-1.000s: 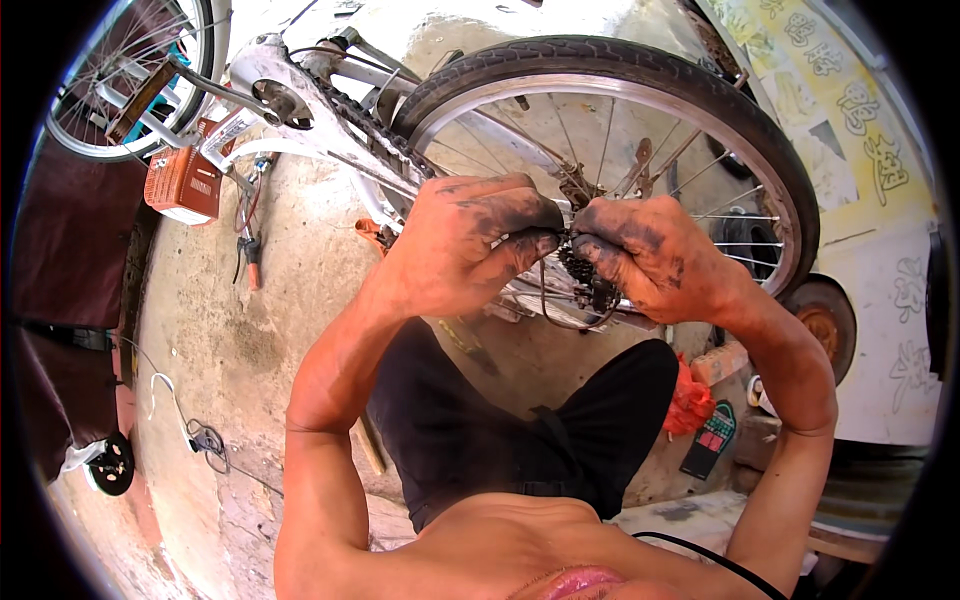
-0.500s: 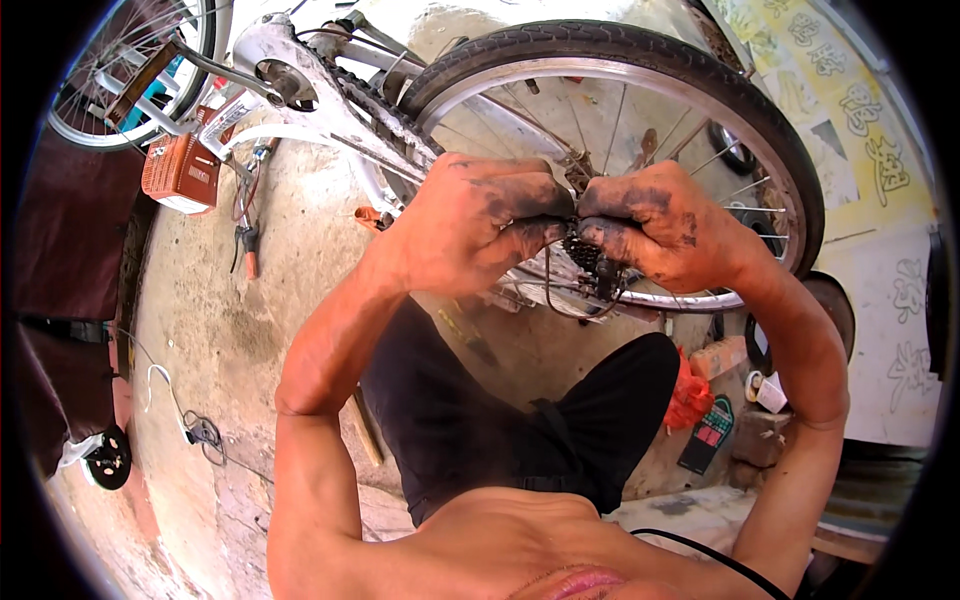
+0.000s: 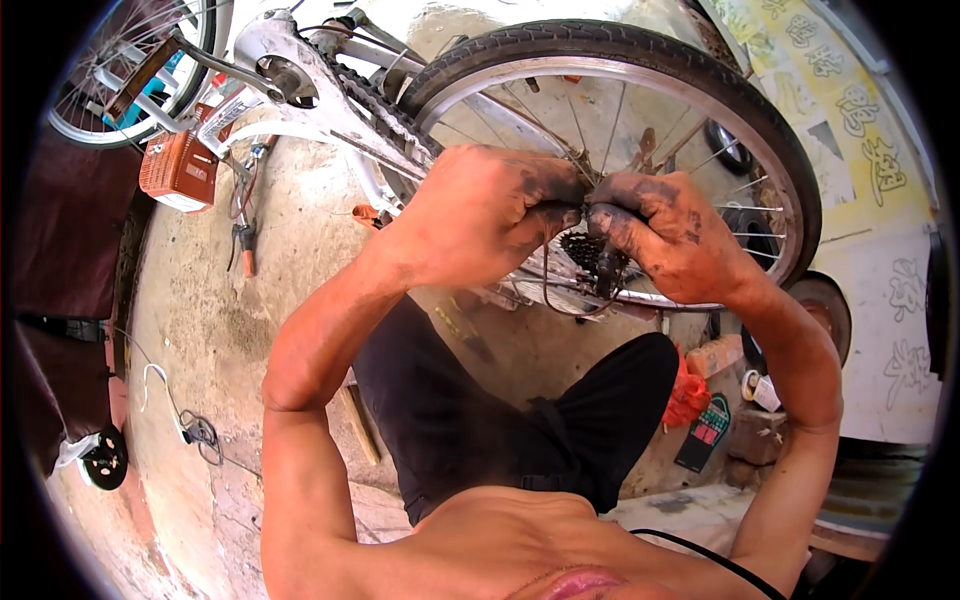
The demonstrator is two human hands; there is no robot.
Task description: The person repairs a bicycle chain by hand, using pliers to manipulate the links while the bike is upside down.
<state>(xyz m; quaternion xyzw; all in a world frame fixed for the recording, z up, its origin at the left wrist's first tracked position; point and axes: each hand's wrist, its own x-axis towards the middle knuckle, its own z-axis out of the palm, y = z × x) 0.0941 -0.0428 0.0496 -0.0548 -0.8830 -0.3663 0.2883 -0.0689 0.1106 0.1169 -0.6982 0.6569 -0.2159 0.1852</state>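
Observation:
My left hand (image 3: 490, 215) and my right hand (image 3: 670, 235) meet in front of the rear wheel (image 3: 575, 42) of a bicycle that lies tipped over. Both are closed in a pinch, thumbs against bent fingers, with fingertips nearly touching. Whatever lies between them is too small and covered to make out. Black grime coats the fingers. Just below the pinch sit the dark sprockets (image 3: 580, 250) and the rear derailleur (image 3: 608, 268), with a thin cable (image 3: 548, 285) looping beneath. A dirty chain (image 3: 372, 100) runs along the white frame (image 3: 325, 100) at upper left.
An orange-brown basket (image 3: 180, 172) and a brake lever with handlebar grip (image 3: 248, 250) are at left. A white cable (image 3: 165, 385) trails over the floor. By my right knee lie a red plastic bag (image 3: 688, 392), a dark green-red card (image 3: 707, 432) and a brick (image 3: 715, 355). A lettered sheet (image 3: 880, 340) borders the right.
Both hands have shifted slightly to the right, still pinched together. My right hand has tilted a little lower, and more of the sprockets shows beneath the fingers.

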